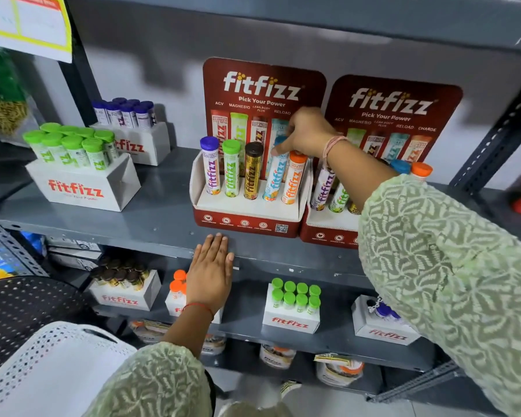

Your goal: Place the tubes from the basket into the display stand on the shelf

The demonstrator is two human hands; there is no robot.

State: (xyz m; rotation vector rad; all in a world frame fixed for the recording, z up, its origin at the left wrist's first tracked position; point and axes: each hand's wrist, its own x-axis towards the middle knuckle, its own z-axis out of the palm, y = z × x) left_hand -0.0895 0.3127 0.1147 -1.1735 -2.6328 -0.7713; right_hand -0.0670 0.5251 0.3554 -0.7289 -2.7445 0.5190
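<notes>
A red fitfizz display stand (244, 219) sits on the grey shelf (151, 218). In its row stand a purple-capped tube (210, 171), a green-capped tube (231, 174), a brown-capped tube (253, 174), a light-blue tube (275, 180) and an orange-capped tube (294, 182). My right hand (309, 133) is curled over the top of the light-blue tube and hides its cap. My left hand (212, 269) lies flat, fingers apart, on the shelf's front edge below the stand. A white perforated basket (57, 359) is at the lower left; I cannot see what is in it.
A second red stand (328, 236) with tubes stands just right, partly behind my right arm. White fitfizz boxes of green-capped (73, 176) and purple-capped (133, 136) tubes stand at the shelf's left. More boxes fill the shelf below. A black basket (21, 305) is at far left.
</notes>
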